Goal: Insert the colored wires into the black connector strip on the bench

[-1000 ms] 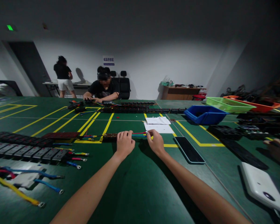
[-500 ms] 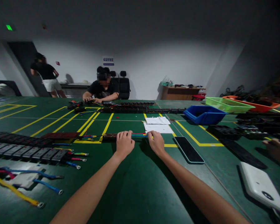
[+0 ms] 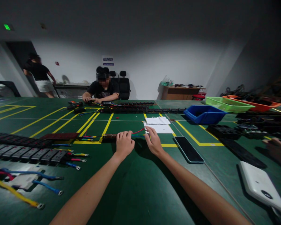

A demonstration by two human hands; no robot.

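green tabletop (image 3: 131, 193), yellow stripes | blue bin (image 3: 204, 114) | lime-green tray (image 3: 229, 103) | red wire (image 3: 138, 130) | white papers (image 3: 157, 128)

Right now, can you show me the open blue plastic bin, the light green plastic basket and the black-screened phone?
Open blue plastic bin (image 3: 208, 119): head view, near wall.
Light green plastic basket (image 3: 231, 108): head view, near wall.
Black-screened phone (image 3: 188, 150): head view, middle of screen.
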